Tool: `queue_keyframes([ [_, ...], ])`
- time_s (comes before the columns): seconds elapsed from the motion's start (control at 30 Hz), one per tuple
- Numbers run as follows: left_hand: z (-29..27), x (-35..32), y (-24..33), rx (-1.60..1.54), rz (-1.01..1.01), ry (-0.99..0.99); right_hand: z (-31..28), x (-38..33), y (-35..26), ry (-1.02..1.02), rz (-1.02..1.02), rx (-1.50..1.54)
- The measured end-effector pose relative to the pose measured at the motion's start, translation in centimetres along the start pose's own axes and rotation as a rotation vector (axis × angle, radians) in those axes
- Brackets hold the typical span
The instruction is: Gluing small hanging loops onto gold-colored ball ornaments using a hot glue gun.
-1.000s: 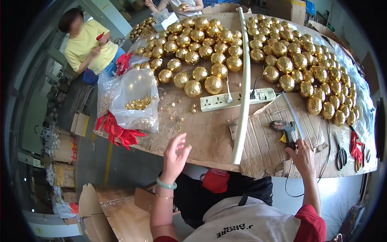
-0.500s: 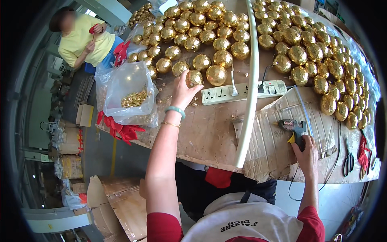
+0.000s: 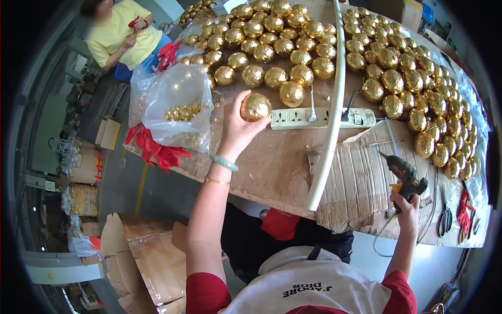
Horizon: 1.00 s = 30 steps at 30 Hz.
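Observation:
My left hand [image 3: 238,128] grips a gold foil-covered ball [image 3: 256,107], fingers behind it and thumb along its lower right side. It is in front of the many gold balls [image 3: 292,94] at the back of the table. In my right hand [image 3: 407,205] is a dark glue gun [image 3: 403,172], its nozzle pointing up and left and a yellow trigger near my fingers. The glue gun is above a flattened piece of cardboard [image 3: 361,175]. A pale strip or tube [image 3: 332,125] runs from back to front between my two hands.
A white power strip [image 3: 300,118] with plugs lies mid-table. At left are a clear plastic bag [image 3: 178,99] of gold bits and red ribbon [image 3: 154,149]. Black scissors [image 3: 445,221] lie at right. Another person [image 3: 123,39] in a yellow top works at far left.
My left hand has lifted the gold ball away from the others, toward me. My right hand has picked the glue gun up off the cardboard. The view has shifted slightly.

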State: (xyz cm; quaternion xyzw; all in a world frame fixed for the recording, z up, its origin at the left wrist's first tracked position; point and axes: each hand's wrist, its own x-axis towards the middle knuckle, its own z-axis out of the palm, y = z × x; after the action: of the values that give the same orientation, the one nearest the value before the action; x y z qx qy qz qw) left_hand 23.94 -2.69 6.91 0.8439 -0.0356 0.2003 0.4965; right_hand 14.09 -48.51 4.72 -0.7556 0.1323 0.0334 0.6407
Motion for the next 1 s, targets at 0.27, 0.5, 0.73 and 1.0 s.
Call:
queue_keyframes([
  [0.27, -0.8, -10.7, 7.5, -0.045, -0.073, 0.004, 7.8, -3.0, -6.9, -0.720, -0.356, 0.239],
  [0.5, -1.7, -16.8, 8.8, 0.072, -0.069, 0.153, 12.8, -6.1, -10.6, -0.833, -0.717, -0.415],
  [0.73, -2.3, -18.6, 8.9, 0.022, -0.086, 0.216, 14.3, -7.4, -10.5, -0.816, -0.836, -0.467],
  [1.0, -2.5, -19.4, 9.4, 0.094, -0.047, 0.244, 14.2, -8.3, -11.2, -0.874, -0.728, -0.489],
])
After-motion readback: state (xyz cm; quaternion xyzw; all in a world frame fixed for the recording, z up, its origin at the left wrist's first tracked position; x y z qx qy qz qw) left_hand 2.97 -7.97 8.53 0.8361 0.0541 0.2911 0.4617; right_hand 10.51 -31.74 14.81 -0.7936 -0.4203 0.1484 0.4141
